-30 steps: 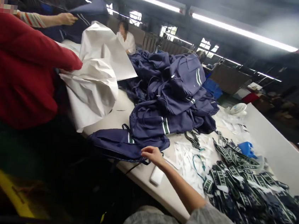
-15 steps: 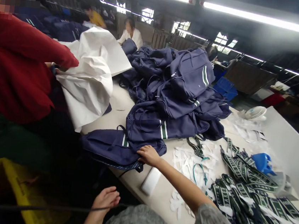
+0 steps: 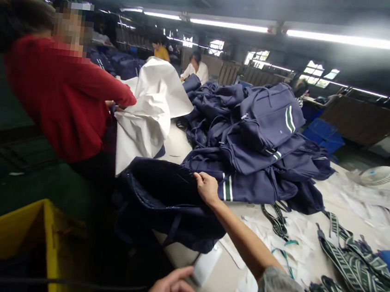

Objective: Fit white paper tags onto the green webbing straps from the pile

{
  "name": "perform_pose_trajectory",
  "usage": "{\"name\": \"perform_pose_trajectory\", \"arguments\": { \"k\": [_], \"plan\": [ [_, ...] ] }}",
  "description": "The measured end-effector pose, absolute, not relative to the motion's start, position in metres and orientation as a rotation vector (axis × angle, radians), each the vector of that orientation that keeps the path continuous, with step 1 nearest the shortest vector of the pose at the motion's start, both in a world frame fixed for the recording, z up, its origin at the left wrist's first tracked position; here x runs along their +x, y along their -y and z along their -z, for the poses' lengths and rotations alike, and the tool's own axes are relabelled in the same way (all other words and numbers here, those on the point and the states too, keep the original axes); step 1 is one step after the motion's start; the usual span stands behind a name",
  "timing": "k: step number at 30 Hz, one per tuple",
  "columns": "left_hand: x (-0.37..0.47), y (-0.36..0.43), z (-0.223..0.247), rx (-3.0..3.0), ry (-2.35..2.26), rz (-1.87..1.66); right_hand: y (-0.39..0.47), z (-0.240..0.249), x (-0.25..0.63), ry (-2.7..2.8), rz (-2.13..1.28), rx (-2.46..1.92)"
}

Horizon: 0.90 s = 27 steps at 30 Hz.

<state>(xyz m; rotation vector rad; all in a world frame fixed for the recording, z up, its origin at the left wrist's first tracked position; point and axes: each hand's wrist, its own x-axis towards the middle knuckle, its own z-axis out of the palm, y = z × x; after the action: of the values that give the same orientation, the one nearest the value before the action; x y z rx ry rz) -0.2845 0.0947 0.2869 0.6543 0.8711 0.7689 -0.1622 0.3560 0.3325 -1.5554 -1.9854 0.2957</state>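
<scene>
"How far along?"
"The bag [image 3: 169,220] is gaping, overhanging the table [image 3: 177,142]; the left hand [image 3: 173,290] is hovering unclenched (empty); the right hand [image 3: 207,187] is gripping the bag."
"Beyond?"
"A pile [image 3: 252,129] is lying rightward, finished or not I'm not seeing."

No word can be read with certainty. The dark green woven straps with white edging [image 3: 348,260], heaped at the right of the cream-coloured flat counter [image 3: 177,139], carry rows of pale, block-like characters along their length, too small and blurred to spell out. The looped dark green and white strap [image 3: 279,228], beside the pile of navy fabric bags [image 3: 252,133], bears similar pale marks, equally illegible. Pale marks also run along the opening edge of the gaping navy fabric bag [image 3: 179,228]; whether these are letters cannot be told
</scene>
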Motion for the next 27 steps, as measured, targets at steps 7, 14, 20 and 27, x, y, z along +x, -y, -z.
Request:
{"name": "perform_pose_trajectory", "arguments": {
  "k": [7,14,20,27],
  "plan": [
    [-0.275,-0.121,-0.338,0.096,-0.922,-1.310,-0.287,-0.390,-0.153,1.812,-0.267,-1.366],
    [-0.292,-0.147,-0.347,-0.118,-1.152,-1.378,-0.225,-0.407,-0.162,1.579,-0.603,-1.145],
    [-0.302,-0.152,-0.319,-0.041,-1.543,-1.591,-0.221,-0.401,-0.161,1.437,-0.757,-1.122],
    [-0.339,-0.097,-0.340,0.491,-2.130,-1.939,-0.227,-0.376,-0.159,1.154,-0.812,-1.156]
  ]
}}
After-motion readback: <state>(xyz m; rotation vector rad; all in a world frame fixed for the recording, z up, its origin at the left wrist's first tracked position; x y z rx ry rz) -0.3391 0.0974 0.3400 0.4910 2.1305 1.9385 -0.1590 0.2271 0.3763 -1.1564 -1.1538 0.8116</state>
